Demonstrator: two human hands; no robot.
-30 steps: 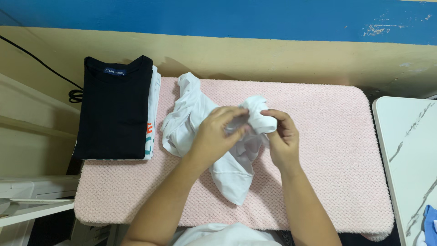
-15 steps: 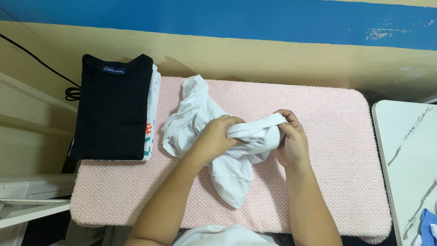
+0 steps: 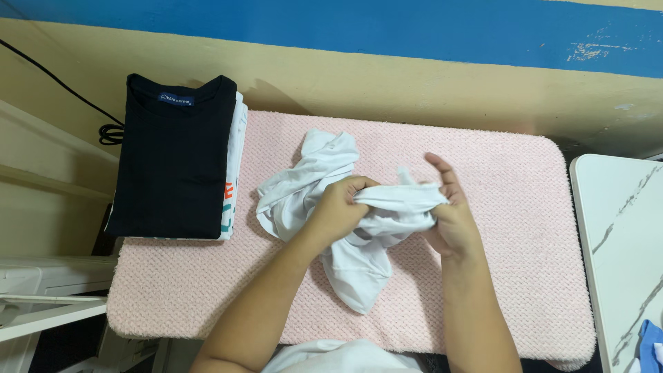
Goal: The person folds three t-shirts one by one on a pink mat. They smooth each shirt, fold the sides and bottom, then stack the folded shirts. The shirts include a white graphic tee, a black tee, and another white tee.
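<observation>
- White garment (image 3: 324,186) lies crumpled mid pink padded board (image 3: 497,228), bunched between both hands.
- Left hand (image 3: 342,207) fisted on it; right hand (image 3: 449,214) grips it, fingers partly spread.
- Folded black shirt (image 3: 173,159) tops a stack at the board's left end; marble table (image 3: 621,235) right.

We see bare room on the soft pink towel pad (image 3: 511,228) to the right of our right hand (image 3: 449,217); a hand could pass there freely; near our body the pad is bare too. The crumpled white cotton shirt (image 3: 311,186) fills the middle, bunched between our left hand (image 3: 338,207) and the right one; on the left a stack of folded shirts with a black one on top (image 3: 176,159) blocks that end; the yellow and blue wall (image 3: 414,76) shuts the far side; a white marble-look table (image 3: 621,228) stands off the right edge.
</observation>
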